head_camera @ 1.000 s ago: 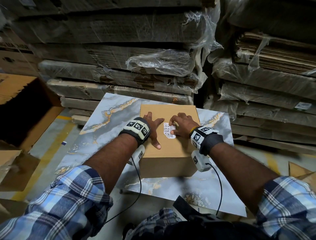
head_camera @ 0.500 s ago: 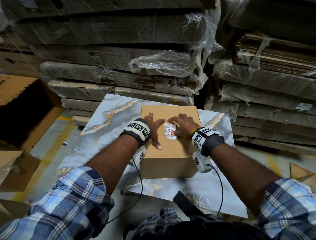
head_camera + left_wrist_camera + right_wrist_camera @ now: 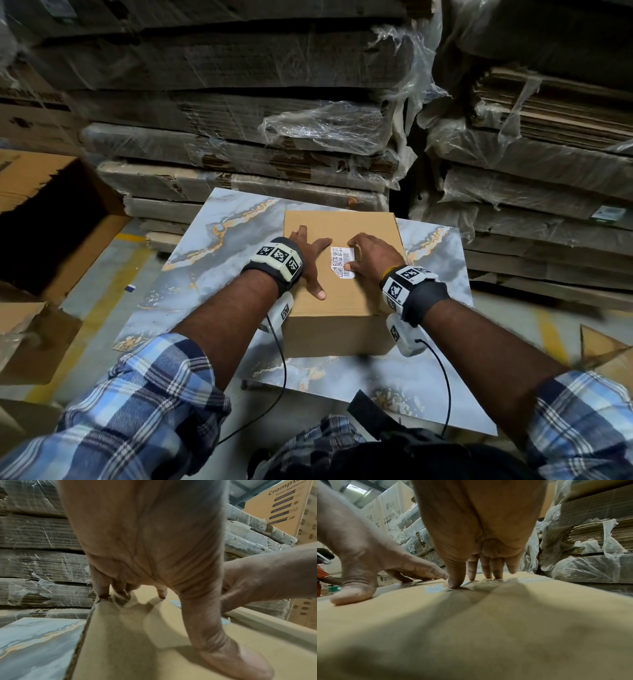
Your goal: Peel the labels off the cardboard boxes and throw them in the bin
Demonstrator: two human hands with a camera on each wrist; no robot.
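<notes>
Wrapped cardboard stacks are seen behind a marbled slab carrying the cardboard box. The left hand is pressed flat, fingers spread, on the box top. The right hand is set at the label mid-top; only the right wrist view shows its thumb on the label's edge.

Dim overall, lit from above, with soft shadows under both hands on the box top, glare on the plastic wrap, blurred foregrounds in the wrist views, and bowed, smeared edges throughout.
</notes>
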